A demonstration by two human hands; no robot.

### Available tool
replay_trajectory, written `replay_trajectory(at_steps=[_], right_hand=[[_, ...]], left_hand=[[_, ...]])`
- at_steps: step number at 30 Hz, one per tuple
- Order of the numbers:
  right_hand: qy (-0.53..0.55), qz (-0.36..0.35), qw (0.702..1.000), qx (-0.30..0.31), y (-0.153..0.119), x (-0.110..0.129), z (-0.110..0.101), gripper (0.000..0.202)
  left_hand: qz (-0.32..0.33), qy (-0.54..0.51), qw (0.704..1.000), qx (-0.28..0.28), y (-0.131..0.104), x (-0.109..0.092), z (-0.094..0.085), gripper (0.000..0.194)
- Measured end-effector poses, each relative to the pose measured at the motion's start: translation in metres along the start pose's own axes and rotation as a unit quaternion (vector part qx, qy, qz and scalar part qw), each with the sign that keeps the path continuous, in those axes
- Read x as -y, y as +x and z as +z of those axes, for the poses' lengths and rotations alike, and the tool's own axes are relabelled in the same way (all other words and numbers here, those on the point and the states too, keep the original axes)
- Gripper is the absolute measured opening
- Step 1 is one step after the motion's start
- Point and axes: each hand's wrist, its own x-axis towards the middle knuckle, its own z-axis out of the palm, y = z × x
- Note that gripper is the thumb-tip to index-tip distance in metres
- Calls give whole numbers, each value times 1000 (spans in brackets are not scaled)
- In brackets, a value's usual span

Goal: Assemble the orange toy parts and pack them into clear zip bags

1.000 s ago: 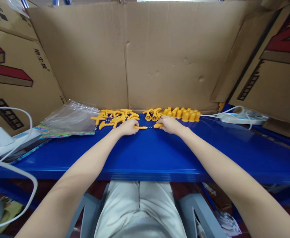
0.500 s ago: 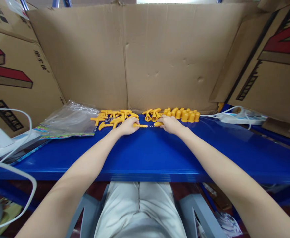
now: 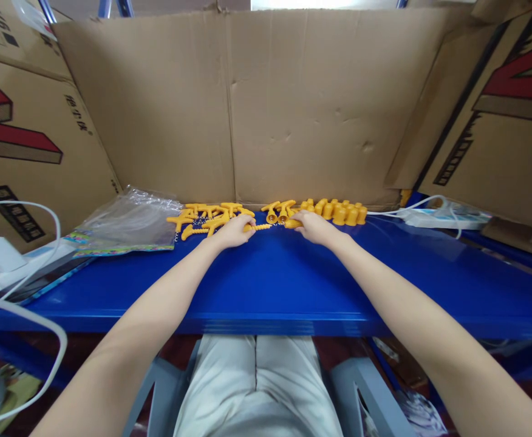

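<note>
My left hand is closed on a yellow corkscrew, whose ribbed plastic shaft points right and ends in a thin metal spiral. Opposite it, my right hand pinches a yellow plastic piece, its open end hidden from me. Just left of my left hand lies a heap of yellow T-handled corkscrews, some showing metal spirals. Behind the gap between my hands rest a few yellow bell-shaped pieces with handles. Beyond my right hand stand several yellow cup-like pieces.
Clear plastic bags lie on the left of the blue table. White power strips with cables sit at both sides. A tall cardboard sheet closes off the back, with printed cartons at the sides.
The yellow piece in my right hand and the corkscrew's metal spiral are slightly closer together. Less of the spiral shows between my hands. Both hands keep their holds.
</note>
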Motion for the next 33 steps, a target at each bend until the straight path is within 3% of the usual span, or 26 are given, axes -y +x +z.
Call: replay_trajectory(at_steps=[4,11,15,18,21,29,33], right_hand=[[11,-11,1000,-27,0,-1,1,36],[60,-107,992,-34,0,14,5,37],[71,-111,990,-55,0,16,8,41],[87,-112,987,-72,1,15,10,41],[95,-117,985,-79,3,15,12,42],[108,-139,981,-78,6,13,24,40],[140,-143,975,-92,6,11,23,41]], left_hand=[[5,3,1000,0,1,1,1,6],[40,23,999,-17,2,0,5,7],[74,38,994,-73,4,4,8,9],[40,50,993,-100,4,4,8,18],[4,62,996,-68,3,5,6,23],[7,87,996,10,-2,7,-1,30],[8,85,996,16,-3,5,-1,29]])
